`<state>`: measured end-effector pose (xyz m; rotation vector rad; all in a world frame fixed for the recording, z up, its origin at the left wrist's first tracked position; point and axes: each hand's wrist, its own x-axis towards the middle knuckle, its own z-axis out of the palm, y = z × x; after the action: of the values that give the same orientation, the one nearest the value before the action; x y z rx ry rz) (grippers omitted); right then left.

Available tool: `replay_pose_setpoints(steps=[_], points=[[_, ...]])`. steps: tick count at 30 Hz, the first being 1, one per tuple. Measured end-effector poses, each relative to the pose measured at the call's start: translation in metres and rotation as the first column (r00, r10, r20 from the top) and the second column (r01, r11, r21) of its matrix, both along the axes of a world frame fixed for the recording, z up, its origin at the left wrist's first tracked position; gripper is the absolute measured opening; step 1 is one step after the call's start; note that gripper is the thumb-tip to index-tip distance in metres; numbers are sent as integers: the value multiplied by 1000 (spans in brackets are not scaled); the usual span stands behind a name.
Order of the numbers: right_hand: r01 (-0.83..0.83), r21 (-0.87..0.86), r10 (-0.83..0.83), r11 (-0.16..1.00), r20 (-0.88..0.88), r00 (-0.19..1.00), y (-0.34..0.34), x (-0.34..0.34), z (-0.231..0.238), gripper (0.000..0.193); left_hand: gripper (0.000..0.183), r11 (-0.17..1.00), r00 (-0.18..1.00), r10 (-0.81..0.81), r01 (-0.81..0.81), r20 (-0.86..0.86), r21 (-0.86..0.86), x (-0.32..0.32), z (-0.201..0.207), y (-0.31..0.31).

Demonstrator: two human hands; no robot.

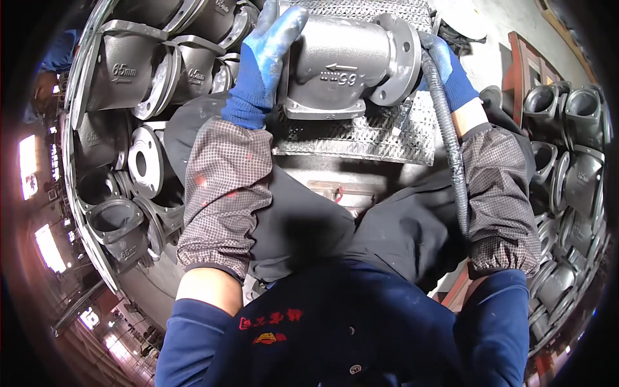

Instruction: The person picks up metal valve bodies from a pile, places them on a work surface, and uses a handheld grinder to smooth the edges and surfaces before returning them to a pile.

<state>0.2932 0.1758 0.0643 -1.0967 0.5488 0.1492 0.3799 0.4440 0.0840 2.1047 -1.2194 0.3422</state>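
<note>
A grey cast-metal valve body [345,61] lies on its side in front of me, with a raised arrow on its wall and a round flange at its right end. My left hand [274,48], in a blue glove, is closed round its left end. Against the right flange is my right hand [442,61], gloved in blue, its fingers curled and mostly hidden behind the flange and hose. A ribbed grey hose [451,142] runs up along my right forearm to that hand. What sits inside the right hand is hidden.
Beneath the casting is a metal bench top [361,145] with a rough mesh surface. Similar castings [119,71] are stacked at my left, and several more castings [580,174] fill the right side. A reddish-brown frame [519,77] stands at the back right.
</note>
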Motion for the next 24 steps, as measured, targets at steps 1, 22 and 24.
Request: replay_pose_setpoints(steps=[1,22,24], points=[[4,20,-4,1000,-1,1000,2,4,0,27,38,1000,1000,8,-8,9,11,2,0,1],[258,-574,-123,777,264,957,27,-2,36,29,29,699,79,-344,-644,-936,-312,40,-2,-24],[52,-574,115,817,251,961,43,-27,66,30,28,717,82,-366,-610,-927,-337,38,4,-26]])
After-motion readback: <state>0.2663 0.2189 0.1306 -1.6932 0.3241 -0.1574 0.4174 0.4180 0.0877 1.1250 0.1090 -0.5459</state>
